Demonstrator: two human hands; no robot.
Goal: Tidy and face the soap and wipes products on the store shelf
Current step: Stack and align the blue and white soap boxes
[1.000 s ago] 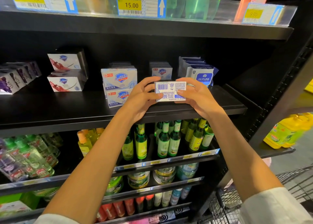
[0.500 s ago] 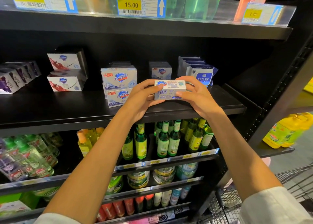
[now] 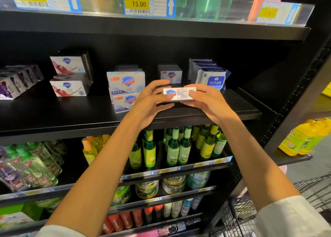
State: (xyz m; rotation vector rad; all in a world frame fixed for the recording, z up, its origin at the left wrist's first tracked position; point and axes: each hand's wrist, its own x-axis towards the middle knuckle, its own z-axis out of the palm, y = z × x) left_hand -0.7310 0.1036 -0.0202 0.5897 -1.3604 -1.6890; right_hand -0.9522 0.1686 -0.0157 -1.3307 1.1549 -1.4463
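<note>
Compared with a second ago, soap box [image 3: 179, 93] is tipping over: barcode face was facing camera, now a narrow side with logo and red print is showing. Both hands are staying on it at frame centre. Left hand [image 3: 149, 104] is gripping the box's left end, thumb on the front, fingers curling over the top. Right hand [image 3: 207, 102] is pinching the right end, fingers clamping the front face and thumb below. Box is hovering just above the black shelf [image 3: 206, 111], near its front edge, possibly touching; hard to tell.

Bare shelf is lying open left and right of the hands, and along the front lip toward the right end.

Counts on this shelf: two white-blue Safeguard boxes [image 3: 126, 81] are stacking centre-left, more behind unclear; two pomegranate boxes [image 3: 68, 64] are stacking left of those; purple boxes [image 3: 10, 87] are running in a row at the far left, count unclear; one small box [image 3: 171, 74] is sitting behind the hands; wipes packs [image 3: 211, 78] are standing at centre right, about four, front one reading 99.9%. Cart wire [image 3: 238, 217] is showing at the lower right.
</note>
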